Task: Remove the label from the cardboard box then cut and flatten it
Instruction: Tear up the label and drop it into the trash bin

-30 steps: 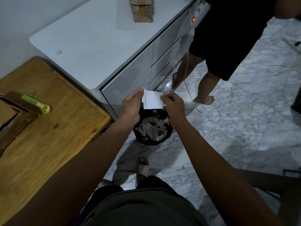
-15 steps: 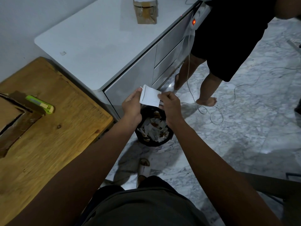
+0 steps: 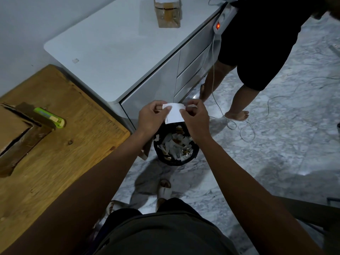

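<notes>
A white label (image 3: 174,113) hangs in the air above a black waste bin (image 3: 175,159) full of paper scraps. My left hand (image 3: 151,116) pinches its left edge and my right hand (image 3: 196,118) pinches its right edge. The brown cardboard box (image 3: 14,131) lies at the left edge on the wooden table (image 3: 60,162), only partly in view. A green box cutter (image 3: 49,117) lies beside the box.
A white cabinet (image 3: 117,52) with drawers stands behind the bin, with a taped brown package (image 3: 168,14) on top. Another person's legs (image 3: 237,100) stand at the right by a power strip (image 3: 220,21) and loose white cables (image 3: 248,126) on the marble floor.
Both hands kept the label over the bin while working it; it has turned and now hangs more downward between my fingers. The view shifted slightly.
</notes>
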